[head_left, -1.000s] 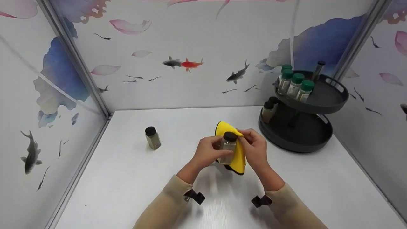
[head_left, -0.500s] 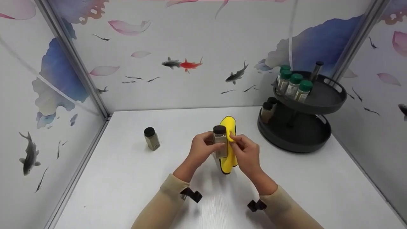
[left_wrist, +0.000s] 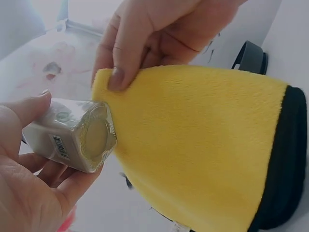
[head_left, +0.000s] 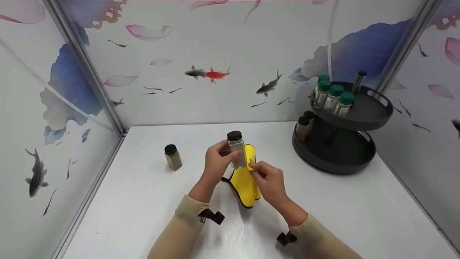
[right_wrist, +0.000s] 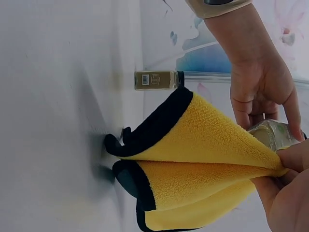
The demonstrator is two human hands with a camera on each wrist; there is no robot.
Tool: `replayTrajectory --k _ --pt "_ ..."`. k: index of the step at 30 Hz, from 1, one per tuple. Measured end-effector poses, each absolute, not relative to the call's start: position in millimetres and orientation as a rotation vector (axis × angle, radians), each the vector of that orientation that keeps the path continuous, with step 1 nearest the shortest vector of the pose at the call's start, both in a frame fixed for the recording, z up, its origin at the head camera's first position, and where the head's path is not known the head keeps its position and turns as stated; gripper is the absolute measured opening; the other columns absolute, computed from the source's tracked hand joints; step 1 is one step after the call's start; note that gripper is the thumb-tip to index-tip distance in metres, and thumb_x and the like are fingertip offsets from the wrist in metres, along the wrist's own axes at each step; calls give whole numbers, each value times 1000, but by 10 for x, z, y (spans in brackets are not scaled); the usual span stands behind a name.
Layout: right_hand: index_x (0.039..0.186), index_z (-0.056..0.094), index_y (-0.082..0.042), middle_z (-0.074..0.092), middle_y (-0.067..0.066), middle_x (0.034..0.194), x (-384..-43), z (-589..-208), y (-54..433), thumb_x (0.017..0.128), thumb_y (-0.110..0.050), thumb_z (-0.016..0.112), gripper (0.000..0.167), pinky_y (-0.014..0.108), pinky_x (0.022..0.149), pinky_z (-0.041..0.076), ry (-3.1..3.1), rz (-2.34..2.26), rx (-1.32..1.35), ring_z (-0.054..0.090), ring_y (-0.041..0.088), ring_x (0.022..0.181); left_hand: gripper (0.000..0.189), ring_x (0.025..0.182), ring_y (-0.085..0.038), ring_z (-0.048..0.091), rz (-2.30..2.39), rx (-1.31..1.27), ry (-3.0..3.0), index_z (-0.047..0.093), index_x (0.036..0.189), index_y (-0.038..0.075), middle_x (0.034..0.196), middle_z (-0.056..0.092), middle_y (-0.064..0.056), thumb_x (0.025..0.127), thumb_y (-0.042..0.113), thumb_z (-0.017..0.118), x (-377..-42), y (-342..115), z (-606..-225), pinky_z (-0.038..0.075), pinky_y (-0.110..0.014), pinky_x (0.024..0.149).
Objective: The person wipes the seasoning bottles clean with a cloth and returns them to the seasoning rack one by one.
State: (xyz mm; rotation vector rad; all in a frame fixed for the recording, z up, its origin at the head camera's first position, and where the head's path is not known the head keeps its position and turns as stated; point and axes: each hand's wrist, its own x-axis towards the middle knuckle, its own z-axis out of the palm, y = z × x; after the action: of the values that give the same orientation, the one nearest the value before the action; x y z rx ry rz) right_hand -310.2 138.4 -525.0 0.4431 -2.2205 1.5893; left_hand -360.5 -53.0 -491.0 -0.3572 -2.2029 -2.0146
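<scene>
My left hand grips a clear spice jar with a black lid, raised above the table and tilted. In the left wrist view the jar's round base faces the camera, and a barcode label shows on its side. Thumb and fingers of my right hand pinch a yellow plush cloth with black edging. From that pinch the cloth hangs in folds, its pinched end right at the jar's base. A second black-lidded jar with greenish-brown contents stands on the table to the left.
At the back right stands a black two-tier rack. Several green-capped jars and a dark-capped one are on its upper tier; black-lidded jars sit on the lower. Printed panels wall in the white table.
Both hands have moved left, the left one lifting the jar a little higher. The cloth has come off the jar's side and now hangs down below its base. The standing jar has not moved.
</scene>
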Motion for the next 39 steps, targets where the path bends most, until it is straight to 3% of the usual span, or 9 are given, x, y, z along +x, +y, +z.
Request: replayTrajectory --k 5,15,25,30,36,39 --pt "111 81 -10 79 8 102 -3133 -5257 1411 100 -4 72 16 17 70 54 -2209 1676 377 57 14 72 44 105 -21 71 -2052 -448 -2180 72 134 10 122 76 -9 93 21 81 -3586 -525 -4900 61 -36 100" --pt "110 80 -9 80 10 103 -3228 -5168 1552 101 -4 69 15 19 74 57 -2185 1733 268 65 18 78 39 103 -21 70 -2110 -673 -2237 73 132 12 118 76 -8 95 24 81 -3510 -381 -4974 61 -35 99" --pt "114 76 -4 80 11 116 -3275 -5066 1684 102 0 66 16 22 90 61 -2064 1852 207 74 18 96 35 90 -17 65 -1914 -710 -2412 76 124 20 103 75 -1 91 29 85 -3468 -259 -5080 59 -29 83" --pt "116 75 -3 79 11 122 -3238 -5022 1673 102 0 66 16 24 95 61 -1982 1860 253 76 16 103 38 91 -18 65 -1922 -668 -2445 76 126 22 102 73 0 91 31 86 -3465 -250 -5099 60 -30 85" --pt "115 76 -2 79 15 118 -3192 -5061 1615 100 2 69 17 22 91 61 -1955 1733 357 76 11 95 40 96 -19 69 -1969 -615 -2408 76 128 22 108 77 1 91 33 86 -3481 -244 -5098 61 -34 91" --pt "114 77 -3 80 15 113 -3170 -5104 1587 99 1 70 17 18 85 61 -1962 1653 395 71 10 83 45 102 -17 72 -2005 -584 -2385 75 132 21 115 79 2 91 33 86 -3486 -251 -5104 62 -35 97"
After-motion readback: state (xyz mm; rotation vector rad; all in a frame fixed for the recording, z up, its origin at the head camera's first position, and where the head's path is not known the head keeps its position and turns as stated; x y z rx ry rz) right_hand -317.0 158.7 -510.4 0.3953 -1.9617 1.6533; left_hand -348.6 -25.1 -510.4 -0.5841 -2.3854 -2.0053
